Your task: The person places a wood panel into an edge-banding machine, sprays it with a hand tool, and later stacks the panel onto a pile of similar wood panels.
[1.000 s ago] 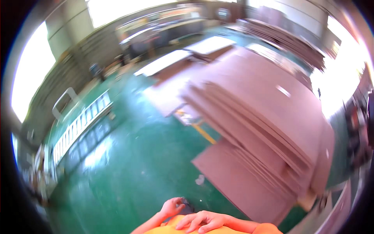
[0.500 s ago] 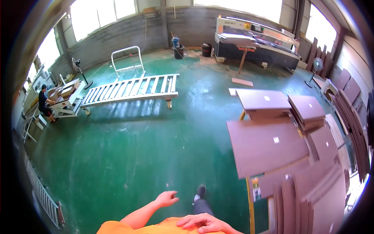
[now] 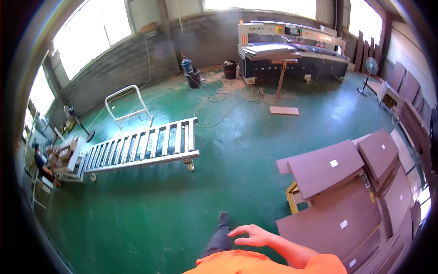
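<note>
My right hand (image 3: 252, 235) hangs in front of my orange shirt (image 3: 242, 262), its fingers loosely bent and apart, with nothing in it. It touches none of the panels; the closest thing to it is my dark trouser leg (image 3: 218, 241). My left hand is out of the picture. To the right of my arm lie brown flat panels (image 3: 337, 219) in a low stack, with small white labels on them. Another brown panel stack (image 3: 326, 166) rests just beyond, near a yellow support (image 3: 291, 197).
A roller conveyor (image 3: 141, 146) on casters stands at left, with a person (image 3: 43, 166) at its far end. Ahead are a long machine (image 3: 292, 64), black buckets (image 3: 229, 70), a loose cable (image 3: 219, 123) and a board (image 3: 284, 110) on the green floor. A fan (image 3: 371, 66) stands at right.
I have stepped forward, and the panels and machine appear nearer. My left hand has left the picture. My right hand has come off my shirt and swung forward.
</note>
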Available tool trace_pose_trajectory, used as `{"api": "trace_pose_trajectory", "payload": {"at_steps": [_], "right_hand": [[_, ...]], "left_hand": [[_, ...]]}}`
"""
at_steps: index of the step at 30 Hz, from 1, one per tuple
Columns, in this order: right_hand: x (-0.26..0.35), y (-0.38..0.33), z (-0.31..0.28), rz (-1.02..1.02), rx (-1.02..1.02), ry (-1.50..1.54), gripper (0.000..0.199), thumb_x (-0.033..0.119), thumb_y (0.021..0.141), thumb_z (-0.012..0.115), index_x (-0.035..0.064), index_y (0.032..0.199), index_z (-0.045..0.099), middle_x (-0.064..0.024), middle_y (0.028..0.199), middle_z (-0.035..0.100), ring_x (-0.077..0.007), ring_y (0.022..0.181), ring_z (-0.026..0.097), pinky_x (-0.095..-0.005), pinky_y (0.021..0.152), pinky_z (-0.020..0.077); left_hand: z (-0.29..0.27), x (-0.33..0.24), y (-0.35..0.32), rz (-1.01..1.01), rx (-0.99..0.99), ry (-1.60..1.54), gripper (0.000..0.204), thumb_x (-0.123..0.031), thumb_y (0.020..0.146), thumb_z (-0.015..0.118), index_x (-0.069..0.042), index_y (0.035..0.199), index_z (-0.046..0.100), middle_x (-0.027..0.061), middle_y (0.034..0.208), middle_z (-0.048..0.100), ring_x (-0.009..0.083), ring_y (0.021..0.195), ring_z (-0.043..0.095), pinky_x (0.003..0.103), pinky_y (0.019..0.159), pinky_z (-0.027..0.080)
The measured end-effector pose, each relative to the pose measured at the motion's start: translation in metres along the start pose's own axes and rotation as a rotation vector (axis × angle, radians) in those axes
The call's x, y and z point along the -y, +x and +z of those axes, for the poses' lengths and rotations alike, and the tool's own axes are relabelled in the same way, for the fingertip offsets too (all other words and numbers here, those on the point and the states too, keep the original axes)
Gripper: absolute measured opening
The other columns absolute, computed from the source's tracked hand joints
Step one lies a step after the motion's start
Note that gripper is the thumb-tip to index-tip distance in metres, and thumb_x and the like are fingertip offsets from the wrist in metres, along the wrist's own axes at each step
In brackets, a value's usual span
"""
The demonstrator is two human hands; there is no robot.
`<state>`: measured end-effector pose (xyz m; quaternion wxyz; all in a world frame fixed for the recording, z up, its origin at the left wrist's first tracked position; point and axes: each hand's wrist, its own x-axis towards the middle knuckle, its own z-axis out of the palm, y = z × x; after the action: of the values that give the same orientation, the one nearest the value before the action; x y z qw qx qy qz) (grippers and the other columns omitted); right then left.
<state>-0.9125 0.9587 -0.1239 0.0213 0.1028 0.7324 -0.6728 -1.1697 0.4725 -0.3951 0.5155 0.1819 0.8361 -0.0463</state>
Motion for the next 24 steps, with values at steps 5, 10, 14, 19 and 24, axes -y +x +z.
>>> {"api": "trace_pose_trajectory", "payload": {"at_steps": [5, 10, 14, 19, 24], "right_hand": [[-0.048, 0.096, -0.120, 0.325, -0.425, 0.270, 0.029, 0.020, 0.088, 0.065, 0.0039, 0.112, 0.067, -0.0054, 0.105, 0.068, -0.0130, 0.097, 0.061, -0.0287, 0.088, 0.0479], [-0.081, 0.131, -0.228, 0.385, -0.720, 0.489, 0.023, 0.014, 0.087, 0.067, 0.0001, 0.106, 0.068, -0.0061, 0.099, 0.069, -0.0113, 0.091, 0.062, -0.0268, 0.084, 0.0496], [-0.143, 0.210, -0.306, 0.373, -0.805, 0.714, 0.023, 0.015, 0.088, 0.066, -0.0002, 0.105, 0.068, -0.0057, 0.097, 0.069, -0.0103, 0.089, 0.062, -0.0262, 0.083, 0.0495], [-0.182, 0.299, -0.457, 0.267, -1.064, 0.916, 0.029, 0.023, 0.087, 0.067, 0.0002, 0.104, 0.068, -0.0052, 0.094, 0.071, -0.0113, 0.086, 0.065, -0.0271, 0.079, 0.0510], [-0.174, 0.293, -0.593, 0.307, -1.208, 0.997, 0.028, 0.020, 0.090, 0.064, 0.0007, 0.111, 0.066, -0.0041, 0.097, 0.068, -0.0084, 0.088, 0.061, -0.0246, 0.081, 0.0489]], "left_hand": [[-0.204, -0.185, 0.182, 0.603, -0.227, 0.668, 0.037, -0.038, 0.083, 0.054, -0.004, 0.082, 0.068, 0.0178, 0.087, 0.067, 0.0303, 0.073, 0.065, 0.042, 0.072, 0.053], [-0.520, -0.552, 0.199, 0.679, -0.519, 0.058, 0.032, -0.030, 0.079, 0.062, 0.002, 0.082, 0.062, 0.0212, 0.081, 0.064, 0.0376, 0.077, 0.063, 0.044, 0.070, 0.049], [-0.661, -0.762, 0.237, 0.722, -0.590, -0.178, 0.035, -0.022, 0.084, 0.064, 0.004, 0.106, 0.063, 0.0100, 0.074, 0.066, 0.0187, 0.070, 0.063, 0.034, 0.065, 0.049], [-0.675, -0.897, 0.303, 0.483, -0.310, 0.478, 0.036, -0.030, 0.084, 0.064, 0.001, 0.102, 0.064, 0.0174, 0.089, 0.067, 0.0286, 0.079, 0.064, 0.040, 0.073, 0.050], [-0.682, -0.925, 0.354, 0.409, 0.148, 0.772, 0.051, -0.049, 0.083, 0.060, -0.005, 0.108, 0.066, 0.0201, 0.100, 0.068, 0.0308, 0.097, 0.064, 0.040, 0.086, 0.049]]}}
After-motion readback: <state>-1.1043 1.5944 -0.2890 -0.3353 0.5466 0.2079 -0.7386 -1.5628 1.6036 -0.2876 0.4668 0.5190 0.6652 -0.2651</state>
